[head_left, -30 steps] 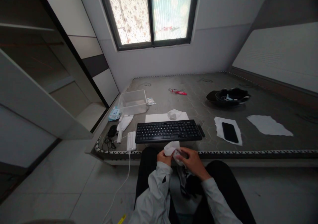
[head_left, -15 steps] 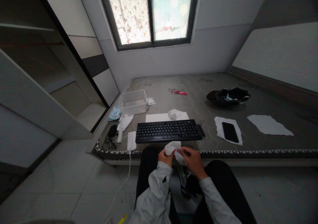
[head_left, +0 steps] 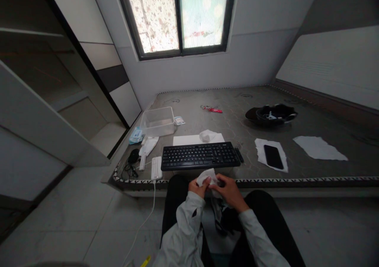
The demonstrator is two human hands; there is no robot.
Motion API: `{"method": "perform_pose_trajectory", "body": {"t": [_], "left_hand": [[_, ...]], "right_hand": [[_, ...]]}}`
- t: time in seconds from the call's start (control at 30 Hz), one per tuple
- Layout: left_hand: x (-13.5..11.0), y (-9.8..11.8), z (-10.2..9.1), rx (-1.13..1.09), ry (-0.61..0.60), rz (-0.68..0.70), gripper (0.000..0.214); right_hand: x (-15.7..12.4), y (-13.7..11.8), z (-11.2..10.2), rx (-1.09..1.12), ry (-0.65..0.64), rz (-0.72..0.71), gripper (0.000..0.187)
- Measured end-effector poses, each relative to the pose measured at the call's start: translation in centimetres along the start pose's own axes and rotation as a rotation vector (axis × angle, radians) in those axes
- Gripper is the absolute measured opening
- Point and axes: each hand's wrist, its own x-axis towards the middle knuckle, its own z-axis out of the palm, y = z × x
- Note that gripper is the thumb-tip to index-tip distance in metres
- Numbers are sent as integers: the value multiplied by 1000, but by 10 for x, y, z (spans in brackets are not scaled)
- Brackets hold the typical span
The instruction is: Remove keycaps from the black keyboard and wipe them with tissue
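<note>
A white tissue [head_left: 207, 173] is pinched between my two hands, just in front of the black keyboard [head_left: 200, 156] and above my lap. My left hand [head_left: 197, 188] is closed on its left side, with the thumb pressed over it. Fingers of my right hand [head_left: 227, 190] are closed at the tissue's right edge; whether something small is wrapped inside is hidden. Behind the keyboard lies a white sheet [head_left: 186, 140] with a crumpled tissue [head_left: 208, 136] on it.
To the left are a power strip [head_left: 156, 167], a black mouse [head_left: 134, 155], face masks [head_left: 136, 135] and a clear plastic box [head_left: 158, 123]. Rightward lie a phone [head_left: 273, 157] on tissue, another tissue [head_left: 320, 147] and a dark cap [head_left: 271, 115]. A red packet [head_left: 214, 109] lies farther back.
My hands have drawn closer together and the tissue is folded smaller, its lower hanging part now mostly tucked in. My left thumb now lies over the tissue.
</note>
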Motion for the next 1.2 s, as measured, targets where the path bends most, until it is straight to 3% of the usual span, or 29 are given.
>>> {"method": "perform_pose_trajectory", "body": {"t": [0.27, 0.43, 0.83, 1.03, 1.2], "left_hand": [[-2, -1, 6, -105, -19, -17, 62], [-4, 0, 8, -71, -41, 51, 54], [1, -2, -1, 106, 32, 134, 48], [1, -3, 0, 56, -19, 173, 49], [2, -4, 1, 45, -24, 181, 47]], "right_hand": [[2, 2, 1, 119, 45, 78, 39], [4, -1, 2, 217, 48, 161, 46], [2, 2, 5, 86, 57, 106, 38], [1, -1, 9, 139, 95, 97, 37], [3, 1, 16, 241, 163, 174, 42]]}}
